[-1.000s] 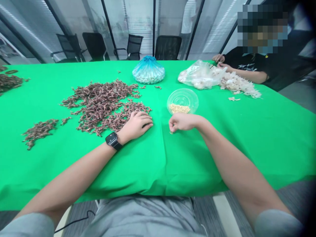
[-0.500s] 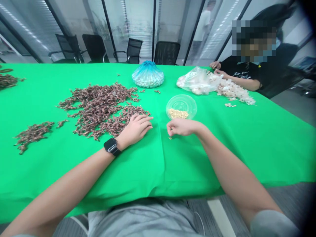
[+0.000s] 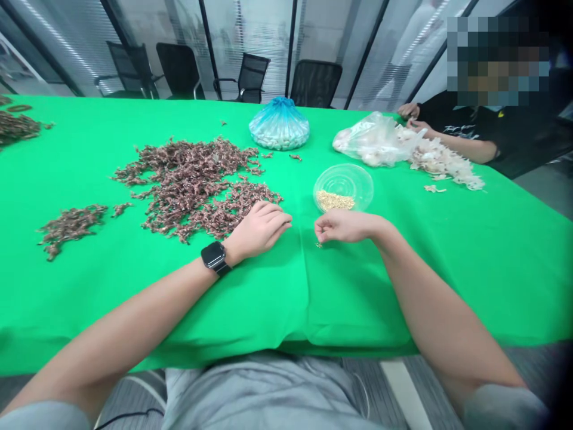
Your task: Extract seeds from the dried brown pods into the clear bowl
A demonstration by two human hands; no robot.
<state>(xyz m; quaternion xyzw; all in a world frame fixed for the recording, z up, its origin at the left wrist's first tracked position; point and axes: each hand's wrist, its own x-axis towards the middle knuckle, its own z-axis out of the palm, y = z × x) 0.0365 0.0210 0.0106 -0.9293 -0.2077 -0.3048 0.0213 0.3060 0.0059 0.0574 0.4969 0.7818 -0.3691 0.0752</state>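
Note:
My left hand (image 3: pixel 262 228), with a black watch on its wrist, rests palm down on the green cloth, fingers stretched out and slightly bent. It lies at the near right edge of a big heap of small, brown, twisted dried pieces (image 3: pixel 183 173) and holds nothing visible. Across from it, my right hand (image 3: pixel 344 226) has thumb and fingers pinched together just above a few tiny yellowish bits (image 3: pixel 319 245) on the cloth. What the pinch holds is too small to make out. Just behind that hand is a clear round plastic dish (image 3: pixel 360 179) with pale yellow grains (image 3: pixel 335 200).
A smaller brown heap (image 3: pixel 74 224) lies on the left. Farther back are a tied blue-tinted bag (image 3: pixel 280 125) of whitish pieces, a clear bag (image 3: pixel 367 140) and papery peelings (image 3: pixel 447 161). A co-worker's hands (image 3: pixel 416 119) are behind the peelings. Chairs (image 3: pixel 179 71) line the far side.
The whole view has shifted, so things sit farther right. My left fingers look slightly more bent and closer together. My right hand stays pinched over the same spot.

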